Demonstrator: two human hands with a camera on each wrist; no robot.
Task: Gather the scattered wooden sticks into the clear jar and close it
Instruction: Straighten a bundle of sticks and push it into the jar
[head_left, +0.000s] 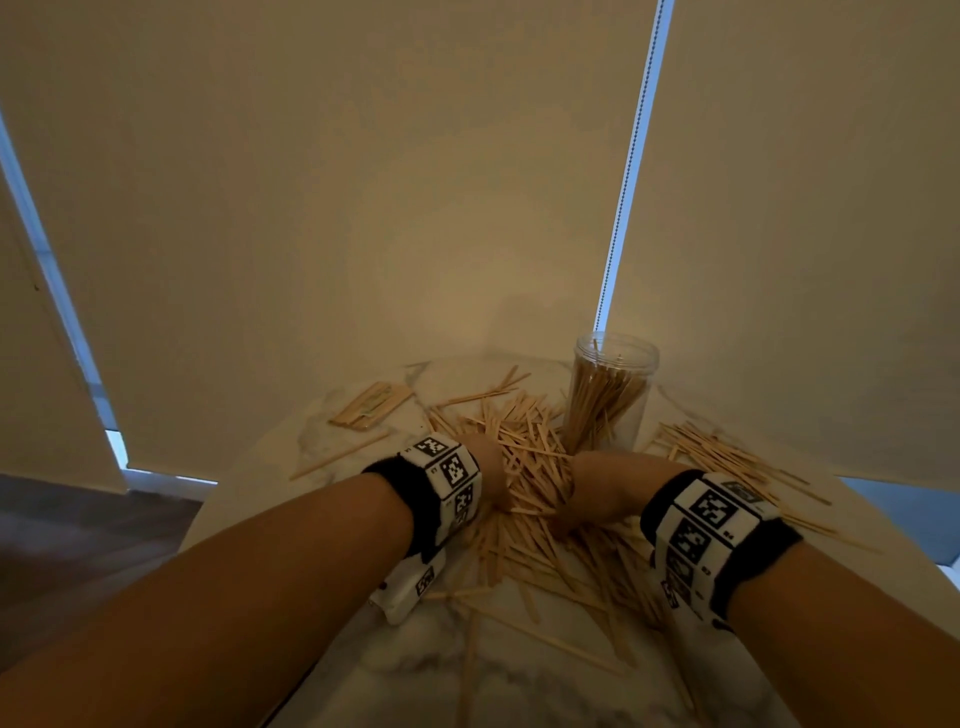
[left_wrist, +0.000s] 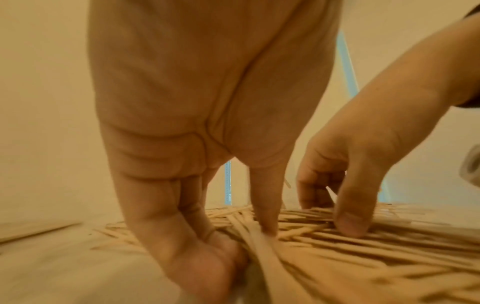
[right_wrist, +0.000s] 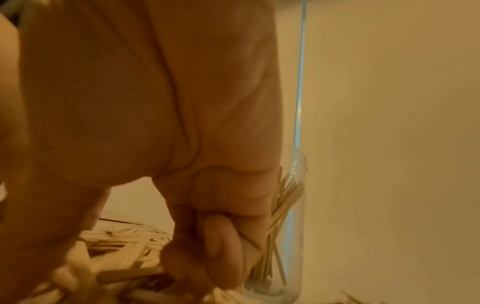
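A loose heap of thin wooden sticks (head_left: 535, 470) covers the middle of the white marble table (head_left: 426, 670). Both hands are dug into it, facing each other. My left hand (head_left: 491, 480) points down, and a bundle of sticks (left_wrist: 262, 253) runs between its thumb and curled fingers (left_wrist: 197, 253). My right hand (head_left: 579, 499) curls its fingers over sticks too, thumb pressed on the heap (left_wrist: 363, 257). Just behind the right hand the clear jar (head_left: 613, 395) stands upright with no lid on, partly filled with sticks. It is also in the right wrist view, jar (right_wrist: 294, 236) past the curled fingers (right_wrist: 221, 238).
More sticks (head_left: 727, 460) fan out on the right of the jar. A flat stack of wider sticks (head_left: 374, 408) lies at the back left. The round table's edge (head_left: 228, 512) drops to a dark floor on the left. Pale roller blinds hang close behind.
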